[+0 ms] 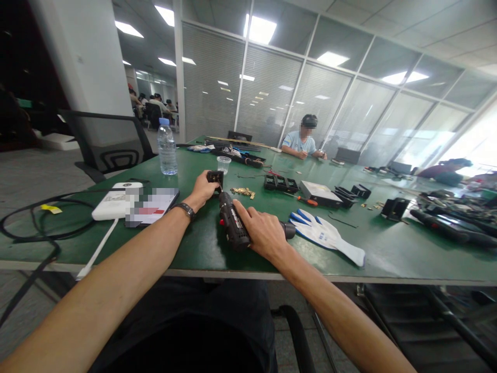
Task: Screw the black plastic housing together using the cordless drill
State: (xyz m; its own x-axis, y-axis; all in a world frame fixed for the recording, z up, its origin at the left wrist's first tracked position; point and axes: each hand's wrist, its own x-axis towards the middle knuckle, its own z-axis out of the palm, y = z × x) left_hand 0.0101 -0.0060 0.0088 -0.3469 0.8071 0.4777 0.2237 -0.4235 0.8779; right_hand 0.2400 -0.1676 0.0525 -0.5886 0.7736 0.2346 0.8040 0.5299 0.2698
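Observation:
My right hand (264, 228) is wrapped round the grip of a black cordless drill (232, 220), which points away from me. Its bit reaches a small black plastic block (215, 177) held in my left hand (204, 191); whether the tip touches it I cannot tell. Just right of the block lies a pile of small brass pieces (243, 192). A clear plastic cup (223, 165) stands behind my left hand. To the right of the drill, a white and blue work glove (326, 233) lies flat on the green table (264, 261).
A water bottle (166, 147), a white power bank (116, 201) and a phone (155, 204) sit on the left. Black trays (280, 184), a white box (320, 194) and an orange screwdriver (307, 200) lie to the right. Across the table sits another person (301, 142).

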